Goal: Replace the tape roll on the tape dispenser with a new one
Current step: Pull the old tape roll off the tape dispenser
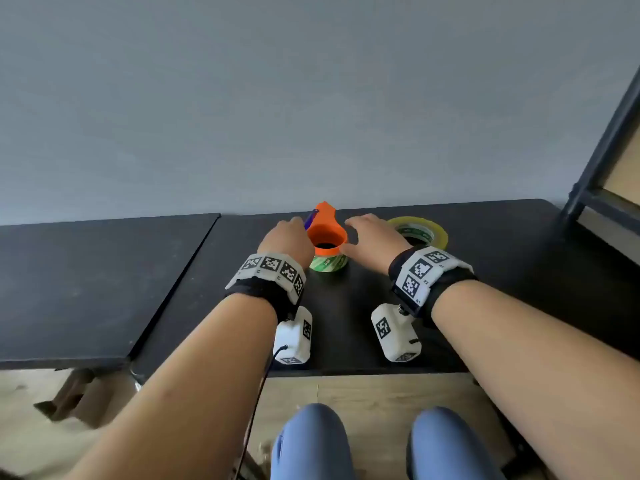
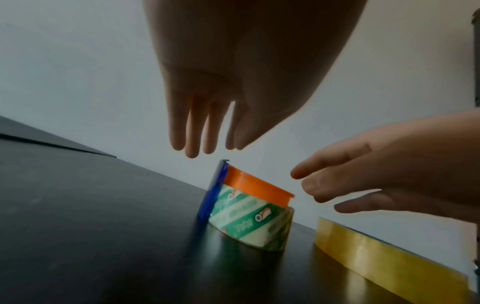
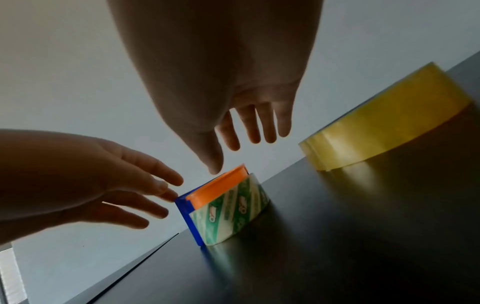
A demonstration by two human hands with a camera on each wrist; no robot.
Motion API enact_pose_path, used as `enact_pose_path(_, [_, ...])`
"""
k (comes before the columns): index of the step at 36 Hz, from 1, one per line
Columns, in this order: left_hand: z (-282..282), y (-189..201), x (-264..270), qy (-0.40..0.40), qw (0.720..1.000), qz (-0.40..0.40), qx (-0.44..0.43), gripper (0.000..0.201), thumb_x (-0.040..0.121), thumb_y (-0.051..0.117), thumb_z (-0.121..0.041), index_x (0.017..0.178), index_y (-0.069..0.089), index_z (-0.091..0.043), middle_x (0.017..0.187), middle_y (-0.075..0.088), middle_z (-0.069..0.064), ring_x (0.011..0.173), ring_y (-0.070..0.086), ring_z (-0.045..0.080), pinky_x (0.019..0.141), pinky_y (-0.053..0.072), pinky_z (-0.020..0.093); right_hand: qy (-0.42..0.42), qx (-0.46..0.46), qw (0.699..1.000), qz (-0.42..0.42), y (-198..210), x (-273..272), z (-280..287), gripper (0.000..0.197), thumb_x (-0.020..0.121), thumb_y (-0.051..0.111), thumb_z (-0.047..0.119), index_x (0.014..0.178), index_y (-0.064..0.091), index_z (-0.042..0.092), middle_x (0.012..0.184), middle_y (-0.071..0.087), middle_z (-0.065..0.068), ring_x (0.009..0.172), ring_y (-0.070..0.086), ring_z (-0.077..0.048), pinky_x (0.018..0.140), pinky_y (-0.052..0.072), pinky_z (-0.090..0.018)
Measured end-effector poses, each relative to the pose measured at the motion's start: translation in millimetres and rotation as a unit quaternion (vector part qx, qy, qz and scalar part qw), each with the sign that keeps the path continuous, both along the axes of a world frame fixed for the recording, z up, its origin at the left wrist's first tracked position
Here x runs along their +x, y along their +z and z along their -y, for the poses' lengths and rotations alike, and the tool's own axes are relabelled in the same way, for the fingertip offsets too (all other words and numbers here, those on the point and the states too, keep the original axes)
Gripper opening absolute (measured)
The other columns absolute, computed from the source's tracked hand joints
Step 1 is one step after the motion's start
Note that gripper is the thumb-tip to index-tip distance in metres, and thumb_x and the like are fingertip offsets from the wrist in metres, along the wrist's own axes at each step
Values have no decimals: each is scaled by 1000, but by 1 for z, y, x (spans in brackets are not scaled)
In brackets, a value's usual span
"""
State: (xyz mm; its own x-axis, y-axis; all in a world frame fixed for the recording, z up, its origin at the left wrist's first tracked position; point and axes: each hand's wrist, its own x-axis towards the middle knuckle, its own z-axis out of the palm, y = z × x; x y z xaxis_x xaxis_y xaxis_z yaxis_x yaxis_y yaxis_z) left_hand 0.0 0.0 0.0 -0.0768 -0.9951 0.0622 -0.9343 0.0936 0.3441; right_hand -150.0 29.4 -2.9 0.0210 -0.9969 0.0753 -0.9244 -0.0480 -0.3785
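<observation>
An orange tape dispenser point(image 1: 327, 233) point(image 2: 255, 188) point(image 3: 221, 188) with a blue blade piece point(image 2: 211, 197) point(image 3: 188, 218) stands on the black table point(image 1: 349, 306). A green-and-white printed roll core point(image 1: 328, 263) point(image 2: 253, 218) point(image 3: 233, 211) sits round it. My left hand point(image 1: 287, 242) point(image 2: 205, 127) hovers just left of and above it, fingers straight, touching nothing. My right hand point(image 1: 372, 242) point(image 3: 249, 125) hovers at its right side, fingers spread, holding nothing. A full yellowish clear tape roll point(image 1: 420, 232) point(image 2: 389, 253) point(image 3: 384, 121) lies flat behind my right hand.
A second black table point(image 1: 86, 282) adjoins on the left, with a seam between the two. A dark metal frame point(image 1: 599, 174) stands at the right rear. A plain grey wall point(image 1: 311, 98) is right behind the table. My knees point(image 1: 311, 441) are below its front edge.
</observation>
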Motion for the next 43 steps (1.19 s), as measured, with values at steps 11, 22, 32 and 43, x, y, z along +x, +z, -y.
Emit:
enact_pose_path(11, [21,-12,3,28,998,-58,5,31,92,47,-13,122,54,-12,111,66,9,98,63,27,85,54,40,8,45,999,14,-14,10,17,46,101,45,34,142,48,13,139,50,-15,118,58,-28,95,45,-35])
enact_pose_path(22, [14,-15,-2,48,988,-148,-6,20,90,48,-11,110,52,-8,95,63,9,78,55,23,58,37,28,-2,37,999,17,-13,9,15,33,100,45,29,91,66,5,114,52,-16,81,55,-24,74,39,-30])
enact_pose_path(32, [9,-18,-7,49,976,-199,71,29,88,44,-16,103,66,-4,93,74,15,88,73,30,83,58,39,-10,17,998,57,-18,-2,7,17,94,54,25,95,64,11,109,57,-10,81,56,-21,68,39,-28])
enact_pose_path(43, [9,-21,-3,55,981,-174,63,30,88,42,-9,97,69,1,93,73,18,90,71,32,83,57,39,-33,62,991,111,-15,-5,-2,16,95,51,23,86,53,11,67,48,-3,58,46,-17,51,30,-27])
